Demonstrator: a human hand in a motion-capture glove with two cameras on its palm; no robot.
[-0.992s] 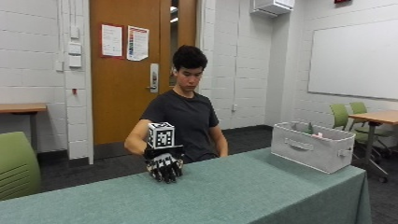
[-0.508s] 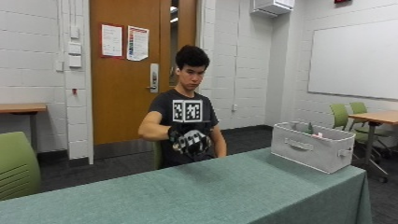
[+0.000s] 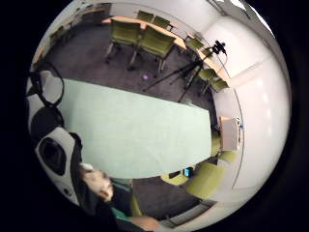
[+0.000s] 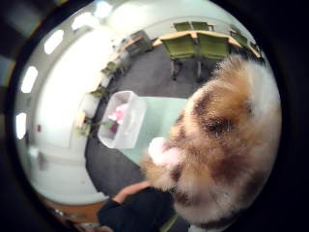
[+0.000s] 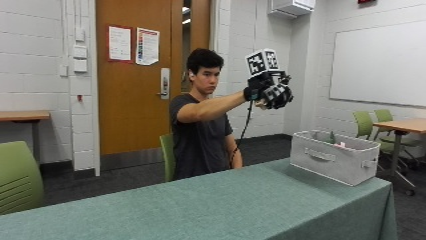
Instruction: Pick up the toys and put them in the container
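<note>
Gloved right hand (image 5: pixel 273 94) raised at head height, arm stretched out toward the container side of the surface, well above it. Fingers curled round a plush toy (image 4: pixel 219 145); in the outside view only a pale scrap of it shows at the hand's 9 o'clock edge. Thumb-side palm view is filled largely by that toy: fluffy, mottled tan, brown and white, with a pale pink patch low on its body. It sits right against the palm.

Little-finger-side palm view shows a bit of the same fur (image 3: pixel 99 181) beside the glove's white plastic, and the green surface (image 3: pixel 140 135) far below the hand.

Container (image 5: pixel 336 155): light grey fabric bin with a handle on its near face, standing upright at the far right end of the surface (image 5: pixel 219 205), roughly at 5 o'clock from the raised hand in the outside view, well apart from it. Something pink and something green poke just above its rim; from the thumb-side palm view the bin (image 4: pixel 124 120) is seen from above with pink items inside. What exactly they are cannot be told.

Person seated behind the surface in a dark T-shirt, on a green chair (image 5: pixel 168 155). Left arm down at the side, its hand hidden behind the surface edge.

Green chairs and wooden tables stand farther back in the room.
</note>
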